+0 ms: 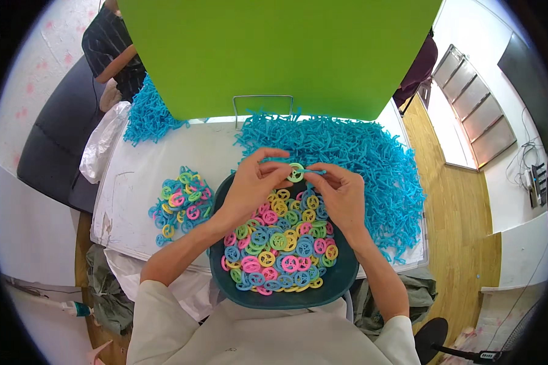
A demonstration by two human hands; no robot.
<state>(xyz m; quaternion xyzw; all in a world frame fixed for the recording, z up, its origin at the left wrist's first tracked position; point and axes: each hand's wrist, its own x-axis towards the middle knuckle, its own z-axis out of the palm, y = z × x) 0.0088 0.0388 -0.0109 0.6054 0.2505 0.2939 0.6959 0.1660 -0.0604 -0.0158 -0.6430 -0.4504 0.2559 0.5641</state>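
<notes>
Above the dark green basin (pixel 341 277), my left hand (pixel 254 185) pinches a light green plastic wheel-shaped ring (pixel 296 173) between thumb and finger. My right hand (pixel 342 193) is closed on a small blue plastic stick (pixel 313 171), whose end meets the ring's right side. Whether the two parts are joined I cannot tell. Many spoked rings (pixel 278 241) in pink, yellow, green and blue fill the basin below both hands. Left of it on the white table lies a small heap of rings with blue sticks (pixel 181 204).
A big pile of blue sticks (pixel 371 173) covers the table's right and far side. A green panel (pixel 280 58) stands behind it, with a metal wire stand (pixel 263 96) at its foot. Another blue pile (pixel 147 118) lies far left, near another person's arm (pixel 117 64).
</notes>
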